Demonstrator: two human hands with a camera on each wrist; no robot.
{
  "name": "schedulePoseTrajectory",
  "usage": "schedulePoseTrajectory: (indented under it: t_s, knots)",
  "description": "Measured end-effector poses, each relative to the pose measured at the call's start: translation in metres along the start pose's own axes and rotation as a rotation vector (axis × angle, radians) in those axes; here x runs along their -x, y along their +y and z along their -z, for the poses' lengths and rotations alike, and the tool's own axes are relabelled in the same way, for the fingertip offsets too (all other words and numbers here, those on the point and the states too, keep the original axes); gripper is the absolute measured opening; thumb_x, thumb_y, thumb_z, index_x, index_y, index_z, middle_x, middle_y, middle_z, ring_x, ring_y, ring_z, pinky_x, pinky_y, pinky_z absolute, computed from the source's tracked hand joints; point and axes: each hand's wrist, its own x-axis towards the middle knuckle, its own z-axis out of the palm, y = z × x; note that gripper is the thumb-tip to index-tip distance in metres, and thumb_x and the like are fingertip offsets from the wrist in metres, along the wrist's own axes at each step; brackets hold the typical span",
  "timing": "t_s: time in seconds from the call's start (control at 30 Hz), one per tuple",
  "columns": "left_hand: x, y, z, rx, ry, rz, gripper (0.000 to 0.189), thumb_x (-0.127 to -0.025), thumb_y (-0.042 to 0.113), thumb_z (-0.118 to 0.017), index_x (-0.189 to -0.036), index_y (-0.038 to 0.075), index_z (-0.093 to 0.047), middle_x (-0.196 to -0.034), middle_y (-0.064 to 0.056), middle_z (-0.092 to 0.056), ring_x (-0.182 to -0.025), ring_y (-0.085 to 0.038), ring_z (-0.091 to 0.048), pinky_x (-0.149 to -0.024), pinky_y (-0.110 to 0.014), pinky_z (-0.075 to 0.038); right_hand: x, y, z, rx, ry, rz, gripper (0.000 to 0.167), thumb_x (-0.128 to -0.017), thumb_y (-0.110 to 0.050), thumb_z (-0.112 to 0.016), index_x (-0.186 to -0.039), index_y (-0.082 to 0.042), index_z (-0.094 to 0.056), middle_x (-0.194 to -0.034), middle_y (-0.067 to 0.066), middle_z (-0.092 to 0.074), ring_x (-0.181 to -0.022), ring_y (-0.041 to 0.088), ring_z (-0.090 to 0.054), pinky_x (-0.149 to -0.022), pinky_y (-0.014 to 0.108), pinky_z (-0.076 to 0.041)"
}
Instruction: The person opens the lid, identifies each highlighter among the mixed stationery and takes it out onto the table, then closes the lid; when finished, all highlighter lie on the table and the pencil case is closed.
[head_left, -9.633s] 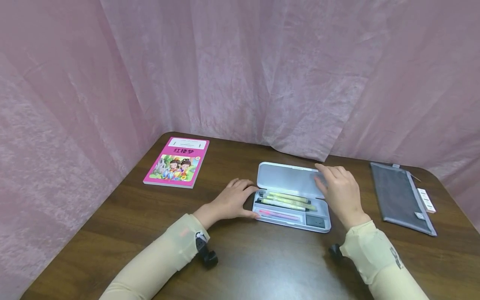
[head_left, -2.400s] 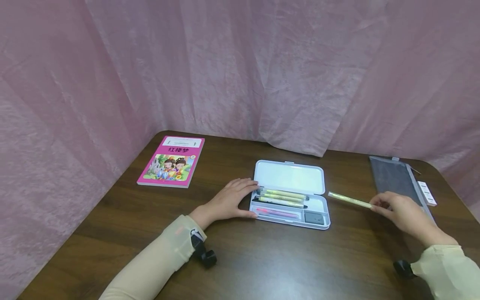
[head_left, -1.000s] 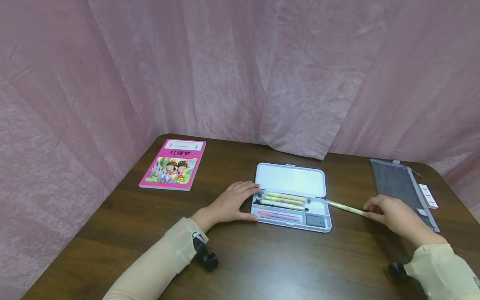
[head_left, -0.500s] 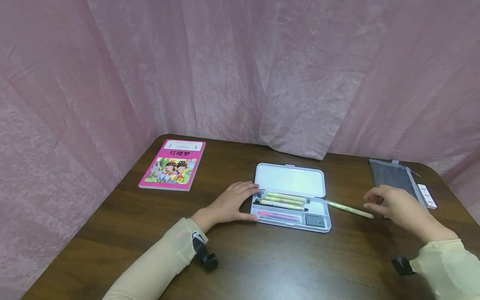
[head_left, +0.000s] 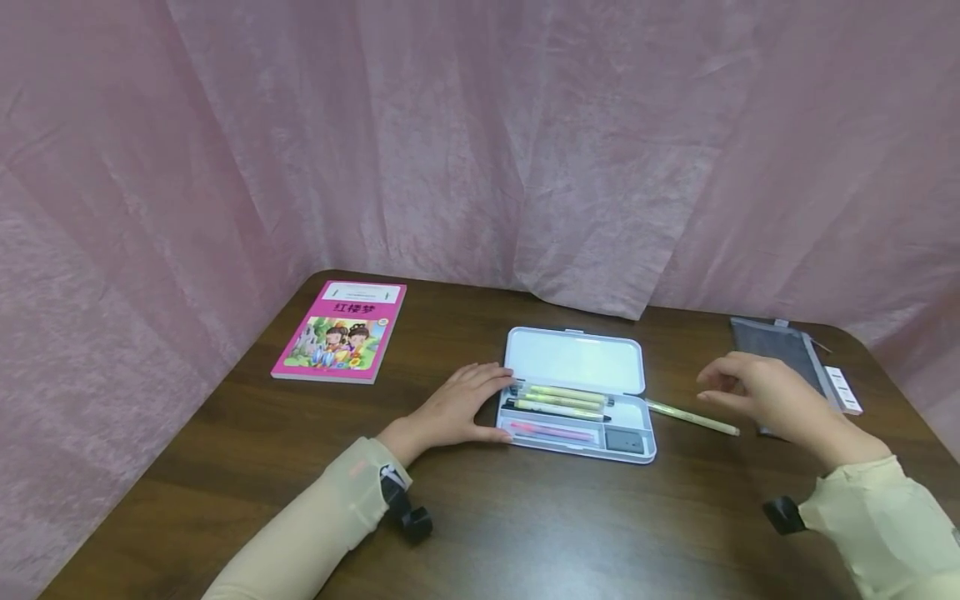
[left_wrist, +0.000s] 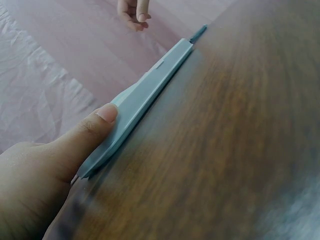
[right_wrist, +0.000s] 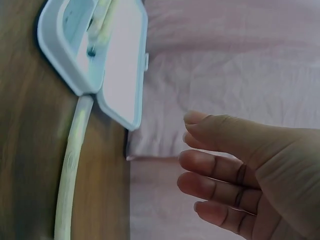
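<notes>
In the head view my left hand (head_left: 453,407) holds the left end of an open pale-blue pencil case (head_left: 630,457), thumb on its front side and fingers toward the hinge. Several yellow and black pens (head_left: 561,400) lie in the case's long compartment. A pink pen (head_left: 551,431) and a dark grey block (head_left: 624,441) fill smaller ones in front. On the table, a pale yellow pen (head_left: 693,418) slants away from the case's right side, its far end by the hinge. Above and right of that pen hovers my right hand (head_left: 780,402), empty, fingers loosely bent.
A pink book (head_left: 341,332) lies at the back left of the brown table (head_left: 465,533). At the right are a grey mesh zip pouch (head_left: 780,346), partly behind my right hand, and a small white box (head_left: 843,390). Pink curtain (head_left: 450,150) hangs behind.
My right hand first lifted off the case lid, then carried the yellow pen and laid it beside the case. It has since let go and risen. The left hand stays at the case.
</notes>
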Motion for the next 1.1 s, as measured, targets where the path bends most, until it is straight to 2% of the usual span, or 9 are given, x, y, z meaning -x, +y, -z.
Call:
schedulePoseTrajectory:
  t_s: [0.3, 0.57, 0.83, 1.1]
  knots:
    - [0.001, 0.001, 0.002, 0.016, 0.006, -0.004, 0.085, -0.079, 0.066, -0.064, -0.146, 0.02, -0.04, -0.154, 0.0, -0.037, -0.146, -0.022, -0.028, -0.121, -0.047, -0.021, -0.013, -0.026, -0.009, -0.068, -0.023, 0.004, 0.018, -0.083, -0.02, -0.075, -0.097, -0.011, -0.071, -0.089, -0.002, -0.067, -0.081, 0.013, -0.061, -0.07, 0.033, -0.054]
    - [0.002, 0.003, 0.003, 0.017, 0.0, 0.002, 0.084, -0.079, 0.065, -0.064, -0.146, 0.02, -0.039, -0.154, 0.001, -0.037, -0.146, -0.021, -0.029, -0.121, -0.046, -0.021, -0.025, -0.045, -0.027, -0.101, -0.024, 0.047, 0.016, -0.081, -0.017, -0.076, -0.095, -0.01, -0.072, -0.085, -0.004, -0.066, -0.078, 0.01, -0.06, -0.069, 0.032, -0.055]
    - [0.001, 0.003, 0.002, 0.011, 0.002, -0.003, 0.084, -0.08, 0.065, -0.063, -0.146, 0.019, -0.039, -0.154, 0.001, -0.037, -0.146, -0.02, -0.028, -0.121, -0.045, -0.021, -0.036, -0.054, -0.041, -0.157, -0.056, 0.073, 0.018, -0.081, -0.017, -0.076, -0.097, -0.008, -0.071, -0.091, 0.001, -0.07, -0.082, 0.016, -0.064, -0.074, 0.037, -0.057]
    - [0.001, 0.003, 0.001, 0.015, -0.012, 0.012, 0.085, -0.079, 0.067, -0.063, -0.146, 0.021, -0.039, -0.155, 0.002, -0.036, -0.147, -0.019, -0.027, -0.122, -0.045, -0.019, -0.046, -0.062, -0.062, -0.166, -0.1, 0.085, 0.018, -0.081, -0.018, -0.076, -0.097, -0.011, -0.072, -0.09, -0.001, -0.069, -0.084, 0.015, -0.063, -0.077, 0.037, -0.057]
